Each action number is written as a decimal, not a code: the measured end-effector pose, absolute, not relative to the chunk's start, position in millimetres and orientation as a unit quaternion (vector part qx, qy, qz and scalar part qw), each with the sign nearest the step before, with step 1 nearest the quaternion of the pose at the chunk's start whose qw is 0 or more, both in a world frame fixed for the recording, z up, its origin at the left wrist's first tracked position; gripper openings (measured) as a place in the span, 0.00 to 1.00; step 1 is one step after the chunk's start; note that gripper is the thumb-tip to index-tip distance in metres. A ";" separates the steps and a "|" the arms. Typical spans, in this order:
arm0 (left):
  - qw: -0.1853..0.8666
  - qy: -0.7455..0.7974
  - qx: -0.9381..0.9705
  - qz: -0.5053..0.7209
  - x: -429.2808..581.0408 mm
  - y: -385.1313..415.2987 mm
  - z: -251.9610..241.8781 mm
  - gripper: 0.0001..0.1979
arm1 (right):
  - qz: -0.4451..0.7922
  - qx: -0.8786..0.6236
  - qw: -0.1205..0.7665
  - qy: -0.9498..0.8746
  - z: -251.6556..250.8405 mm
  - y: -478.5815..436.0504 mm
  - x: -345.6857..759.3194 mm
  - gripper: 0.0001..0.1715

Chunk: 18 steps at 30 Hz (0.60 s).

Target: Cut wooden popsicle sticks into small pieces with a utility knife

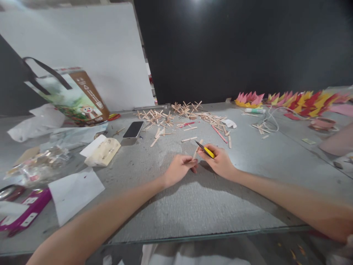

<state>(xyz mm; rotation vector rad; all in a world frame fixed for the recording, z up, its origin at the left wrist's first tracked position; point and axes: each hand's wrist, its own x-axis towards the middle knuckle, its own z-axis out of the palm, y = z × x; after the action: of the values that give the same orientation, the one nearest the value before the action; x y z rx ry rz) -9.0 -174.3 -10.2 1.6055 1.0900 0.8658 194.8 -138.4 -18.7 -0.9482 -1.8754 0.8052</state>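
Near the middle of the table, my left hand pinches the lower end of a thin flat wooden craft stick. My right hand is closed around a slim tool with a yellow body and a dark pointed tip; its exact kind is hard to make out. That tip lies over or just beside the upper part of the stick, and I cannot tell if they touch. My right fingertips are close to the stick too. Just beyond my hands lies a loose craft stick.
Piles of craft sticks spread along the back, with a red pen and a phone nearby. A bag, paper and a purple item are left. Folded-paper flowers and a white cable lie right.
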 end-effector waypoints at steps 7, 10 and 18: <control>0.428 0.446 0.704 0.349 -8.7 -176.0 -9.0 0.15 | 0.321 -0.351 0.399 -0.784 -13.0 -141.1 193.6 0.16; 0.429 0.435 0.713 0.344 -8.3 -177.0 -10.2 0.16 | 0.312 -0.359 0.400 -0.783 -12.6 -141.2 193.2 0.16; 0.433 0.440 0.705 0.349 -6.5 -179.2 -9.8 0.23 | 0.322 -0.359 0.378 -0.791 -15.7 -138.1 194.3 0.15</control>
<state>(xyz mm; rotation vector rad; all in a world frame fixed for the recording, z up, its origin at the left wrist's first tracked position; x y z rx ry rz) -6.5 -179.2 -9.8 1.7571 1.0953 0.8704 194.3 -138.1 -15.7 -0.9165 -2.0204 0.8220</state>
